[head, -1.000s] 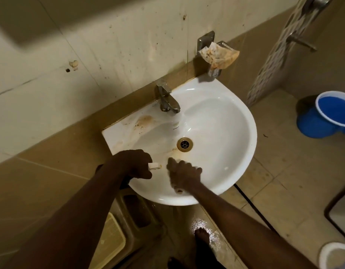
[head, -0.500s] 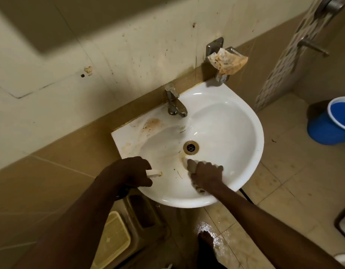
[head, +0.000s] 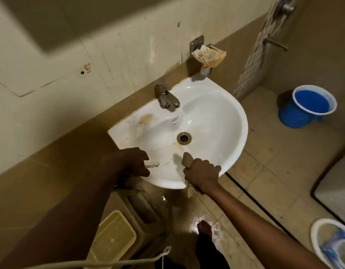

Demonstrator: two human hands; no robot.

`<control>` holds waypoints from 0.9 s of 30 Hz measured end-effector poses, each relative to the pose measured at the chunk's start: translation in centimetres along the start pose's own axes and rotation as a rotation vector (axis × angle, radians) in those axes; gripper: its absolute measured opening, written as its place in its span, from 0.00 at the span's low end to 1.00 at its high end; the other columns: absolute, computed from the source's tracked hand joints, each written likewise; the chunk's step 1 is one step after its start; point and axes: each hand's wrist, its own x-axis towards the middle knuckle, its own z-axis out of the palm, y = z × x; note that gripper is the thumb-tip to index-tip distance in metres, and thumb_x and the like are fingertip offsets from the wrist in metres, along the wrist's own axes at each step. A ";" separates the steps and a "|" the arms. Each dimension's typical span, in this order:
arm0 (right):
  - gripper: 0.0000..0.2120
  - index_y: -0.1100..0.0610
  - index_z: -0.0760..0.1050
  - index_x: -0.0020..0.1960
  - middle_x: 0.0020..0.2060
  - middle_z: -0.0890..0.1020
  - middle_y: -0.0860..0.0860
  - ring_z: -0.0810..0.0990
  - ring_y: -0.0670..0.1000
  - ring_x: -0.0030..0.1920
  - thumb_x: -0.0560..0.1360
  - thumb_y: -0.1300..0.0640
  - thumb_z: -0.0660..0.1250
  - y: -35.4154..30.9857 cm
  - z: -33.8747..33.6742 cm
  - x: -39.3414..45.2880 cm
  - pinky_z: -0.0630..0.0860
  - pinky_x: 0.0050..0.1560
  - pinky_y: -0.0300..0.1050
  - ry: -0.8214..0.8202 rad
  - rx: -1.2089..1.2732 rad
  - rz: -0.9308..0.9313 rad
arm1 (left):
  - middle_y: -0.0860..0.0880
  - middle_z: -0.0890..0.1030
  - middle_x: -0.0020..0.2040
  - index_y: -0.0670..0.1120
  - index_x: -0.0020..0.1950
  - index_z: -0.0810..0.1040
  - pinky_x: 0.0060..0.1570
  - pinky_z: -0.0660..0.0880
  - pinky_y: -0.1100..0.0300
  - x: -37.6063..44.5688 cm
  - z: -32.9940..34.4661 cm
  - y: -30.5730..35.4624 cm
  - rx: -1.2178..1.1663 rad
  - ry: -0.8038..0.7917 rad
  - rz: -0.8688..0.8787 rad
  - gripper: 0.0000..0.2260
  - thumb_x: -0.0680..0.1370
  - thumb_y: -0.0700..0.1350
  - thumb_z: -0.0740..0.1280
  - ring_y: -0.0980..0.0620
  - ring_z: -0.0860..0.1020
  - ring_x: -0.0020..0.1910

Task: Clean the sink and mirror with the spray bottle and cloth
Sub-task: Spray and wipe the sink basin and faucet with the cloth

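The right hand (head: 201, 174) has its fingers clenched around a bunched cloth (head: 187, 159), pressing its tip on the near inner slope of the sink (head: 226, 117), just short of the drain (head: 184, 138). The left hand (head: 132, 162) curls its fingers round the spray bottle, of which only the pale nozzle (head: 152, 164) shows, over the near-left rim. Compared with half a second ago, the cloth hand sits slightly nearer the rim; the left hand's grip is unchanged.

No text, label, brand or number could be read anywhere; the crumpled packet (head: 209, 56) above the sink (head: 222, 121) showed only blurred marks.
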 end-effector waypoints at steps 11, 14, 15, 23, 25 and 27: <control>0.21 0.52 0.67 0.63 0.58 0.77 0.56 0.74 0.60 0.59 0.74 0.44 0.60 -3.4 1.2 -2.1 0.65 0.58 0.55 -0.120 0.087 -0.043 | 0.41 0.79 0.62 0.41 0.62 0.77 0.61 0.72 0.53 -1.3 0.7 -4.5 -0.022 -0.051 0.087 0.17 0.76 0.47 0.67 0.44 0.76 0.60; 0.20 0.55 0.68 0.60 0.56 0.78 0.55 0.75 0.59 0.57 0.74 0.44 0.58 -3.6 1.8 -0.9 0.64 0.55 0.54 -0.020 0.084 0.044 | 0.42 0.81 0.58 0.41 0.59 0.78 0.57 0.72 0.56 -1.1 0.9 -4.3 -0.040 -0.069 0.096 0.16 0.76 0.48 0.67 0.45 0.78 0.57; 0.23 0.56 0.66 0.63 0.58 0.77 0.56 0.75 0.60 0.58 0.75 0.43 0.58 -5.0 2.3 -0.4 0.64 0.56 0.55 -0.048 0.133 0.054 | 0.42 0.82 0.55 0.40 0.58 0.79 0.54 0.72 0.57 -0.9 0.9 -4.2 -0.039 -0.074 0.097 0.15 0.76 0.48 0.67 0.45 0.80 0.54; 0.35 0.52 0.55 0.76 0.70 0.59 0.59 0.69 0.61 0.66 0.75 0.41 0.64 -4.4 1.1 1.5 0.69 0.64 0.53 -0.487 0.363 -0.233 | 0.45 0.84 0.49 0.43 0.52 0.79 0.46 0.75 0.59 0.5 0.7 -4.2 -0.109 -0.103 0.032 0.13 0.73 0.49 0.70 0.50 0.80 0.43; 0.38 0.55 0.54 0.76 0.72 0.59 0.58 0.66 0.61 0.68 0.74 0.38 0.63 -2.3 0.0 1.4 0.67 0.66 0.54 -0.453 0.152 -0.307 | 0.45 0.84 0.47 0.46 0.47 0.77 0.42 0.73 0.61 0.5 0.7 -4.5 -0.111 -0.107 0.026 0.08 0.73 0.48 0.70 0.50 0.80 0.42; 0.49 0.56 0.48 0.77 0.75 0.55 0.55 0.60 0.62 0.72 0.69 0.33 0.66 -1.2 -0.2 0.7 0.63 0.68 0.57 -0.405 -0.019 -0.385 | 0.44 0.84 0.49 0.45 0.49 0.79 0.42 0.73 0.61 0.4 0.8 -4.8 -0.115 -0.108 0.011 0.08 0.73 0.47 0.70 0.48 0.82 0.45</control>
